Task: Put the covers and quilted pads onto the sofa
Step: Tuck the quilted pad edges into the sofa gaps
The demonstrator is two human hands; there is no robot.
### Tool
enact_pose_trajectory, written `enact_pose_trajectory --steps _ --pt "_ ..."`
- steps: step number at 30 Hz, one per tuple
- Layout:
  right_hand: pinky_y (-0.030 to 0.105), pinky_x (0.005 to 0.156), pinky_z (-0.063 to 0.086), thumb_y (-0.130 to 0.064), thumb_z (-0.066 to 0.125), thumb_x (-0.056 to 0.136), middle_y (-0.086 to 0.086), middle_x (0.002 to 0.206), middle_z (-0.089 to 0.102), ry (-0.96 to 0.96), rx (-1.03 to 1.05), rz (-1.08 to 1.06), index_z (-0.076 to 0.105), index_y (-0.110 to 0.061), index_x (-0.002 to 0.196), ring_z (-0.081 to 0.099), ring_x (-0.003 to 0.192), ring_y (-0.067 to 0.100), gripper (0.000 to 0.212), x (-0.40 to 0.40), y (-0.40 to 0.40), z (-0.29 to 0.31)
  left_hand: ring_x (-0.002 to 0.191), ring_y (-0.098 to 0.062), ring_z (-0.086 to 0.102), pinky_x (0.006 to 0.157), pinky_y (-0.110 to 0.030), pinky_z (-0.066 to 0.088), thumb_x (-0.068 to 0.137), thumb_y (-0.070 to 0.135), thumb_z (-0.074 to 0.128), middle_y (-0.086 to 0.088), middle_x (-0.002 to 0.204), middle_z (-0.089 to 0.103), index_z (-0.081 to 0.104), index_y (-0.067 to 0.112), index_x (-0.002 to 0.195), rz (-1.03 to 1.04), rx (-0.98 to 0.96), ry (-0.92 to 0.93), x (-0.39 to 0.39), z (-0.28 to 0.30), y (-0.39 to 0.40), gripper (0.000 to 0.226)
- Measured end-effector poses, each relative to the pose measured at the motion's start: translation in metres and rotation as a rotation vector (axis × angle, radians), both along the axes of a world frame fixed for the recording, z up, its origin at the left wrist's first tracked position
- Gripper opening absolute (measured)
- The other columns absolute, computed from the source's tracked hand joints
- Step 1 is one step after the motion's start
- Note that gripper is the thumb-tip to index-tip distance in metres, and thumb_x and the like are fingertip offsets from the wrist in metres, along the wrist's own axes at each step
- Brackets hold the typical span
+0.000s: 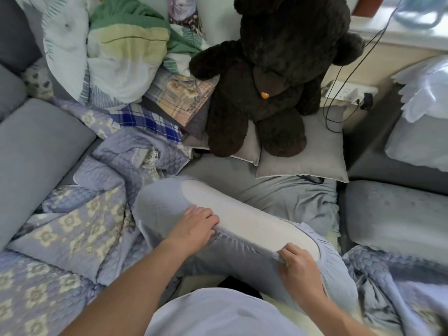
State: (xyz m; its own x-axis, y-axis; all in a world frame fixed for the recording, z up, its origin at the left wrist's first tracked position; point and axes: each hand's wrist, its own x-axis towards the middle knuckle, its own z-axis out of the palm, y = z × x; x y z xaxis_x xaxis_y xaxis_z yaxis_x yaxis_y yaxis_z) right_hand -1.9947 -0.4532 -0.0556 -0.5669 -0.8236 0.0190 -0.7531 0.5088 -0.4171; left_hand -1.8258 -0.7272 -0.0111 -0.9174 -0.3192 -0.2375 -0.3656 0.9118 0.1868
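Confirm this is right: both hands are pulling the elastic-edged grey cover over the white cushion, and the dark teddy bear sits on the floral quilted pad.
Not quite. In the head view both hands, left hand and right hand, do pull the grey cover over the white cushion, but the teddy bear sits on grey pillows, not the quilted pad.

Single head-worn wide-angle view, looking forward and steeply down from close above the sofa. Both forearms entered from the bottom edge; the person's torso filled the lower centre. Edges showed wide-angle bending.
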Motion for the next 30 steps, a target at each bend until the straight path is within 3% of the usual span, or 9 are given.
enact_pose_trajectory --steps 4,8,11,15,20,22,25,28,30 --pt "0.040 0.059 0.045 0.006 0.076 0.049 -0.005 0.091 0.054 -0.011 0.065 -0.029 0.054 -0.020 0.079 0.050 0.077 0.024 0.045 0.025 0.017 -0.002 0.117 -0.019 0.053 0.110 -0.039 0.034 0.088 0.033 0.066 0.007 0.123 0.058 0.058 0.029 0.117 -0.131 -0.082 -0.056 0.009 -0.014 0.004 0.030" --pt "0.034 0.076 0.046 -0.010 0.083 0.057 -0.002 0.107 0.054 0.003 0.200 0.052 0.058 -0.020 0.095 0.051 0.092 0.024 0.047 0.058 0.029 -0.004 0.099 -0.024 0.060 0.092 -0.041 0.045 0.083 0.019 0.064 0.001 0.102 0.065 0.060 0.025 0.099 -0.209 -0.241 -0.156 0.026 -0.019 0.022 0.017" --pt "0.036 0.083 0.046 -0.011 0.079 0.066 0.002 0.109 0.057 0.015 0.214 -0.057 0.059 -0.016 0.102 0.052 0.096 0.026 0.041 0.070 0.032 -0.003 0.098 -0.028 0.059 0.085 -0.043 0.045 0.088 0.014 0.060 -0.003 0.105 0.060 0.057 0.022 0.106 -0.259 -0.317 -0.201 0.026 -0.019 0.027 0.020" --pt "0.044 0.100 0.041 -0.012 0.075 0.072 0.005 0.123 0.055 0.095 0.319 -0.037 0.060 -0.012 0.121 0.052 0.109 0.031 0.051 0.085 0.042 -0.017 0.111 -0.037 0.055 0.093 -0.051 0.039 0.101 0.006 0.037 -0.014 0.120 0.055 0.054 0.012 0.125 -0.557 -0.498 -0.456 0.025 -0.029 0.030 0.030" --pt "0.050 0.112 0.033 -0.006 0.073 0.071 0.001 0.122 0.063 0.111 0.240 0.013 0.068 -0.012 0.119 0.055 0.116 0.028 0.048 0.083 0.055 -0.034 0.109 -0.031 0.058 0.090 -0.041 0.042 0.099 0.013 0.041 -0.005 0.115 0.065 0.063 0.018 0.113 -0.668 -0.309 -0.480 0.020 -0.015 0.024 0.026" --pt "0.044 0.108 0.037 -0.002 0.076 0.069 -0.001 0.114 0.067 0.095 0.132 -0.003 0.072 -0.013 0.109 0.058 0.111 0.025 0.042 0.079 0.060 -0.033 0.103 -0.030 0.061 0.085 -0.041 0.045 0.098 0.015 0.043 -0.004 0.110 0.066 0.063 0.019 0.108 -0.727 -0.268 -0.458 0.016 -0.005 0.019 0.023" --pt "0.035 0.087 0.044 -0.002 0.084 0.065 -0.002 0.096 0.069 0.033 0.023 -0.032 0.074 -0.013 0.090 0.061 0.093 0.024 0.030 0.062 0.057 -0.013 0.096 -0.032 0.064 0.078 -0.041 0.049 0.097 0.016 0.045 -0.006 0.104 0.067 0.065 0.017 0.104 -0.707 -0.256 -0.377 0.015 0.016 0.020 0.021" --pt "0.037 0.075 0.047 -0.009 0.071 0.068 0.000 0.083 0.066 0.045 0.026 -0.050 0.068 -0.014 0.076 0.061 0.081 0.027 0.010 0.044 0.046 0.025 0.096 -0.032 0.065 0.076 -0.041 0.052 0.096 0.017 0.048 -0.006 0.104 0.067 0.065 0.016 0.103 -0.591 -0.229 -0.304 0.032 0.048 0.027 0.019" --pt "0.038 0.074 0.048 -0.016 0.061 0.063 -0.002 0.080 0.066 0.086 0.000 0.001 0.066 -0.016 0.073 0.062 0.079 0.026 0.011 0.042 0.030 0.053 0.099 -0.030 0.063 0.079 -0.042 0.052 0.096 0.020 0.047 -0.005 0.108 0.064 0.063 0.019 0.104 -0.480 -0.169 -0.282 0.056 0.066 0.022 0.018"
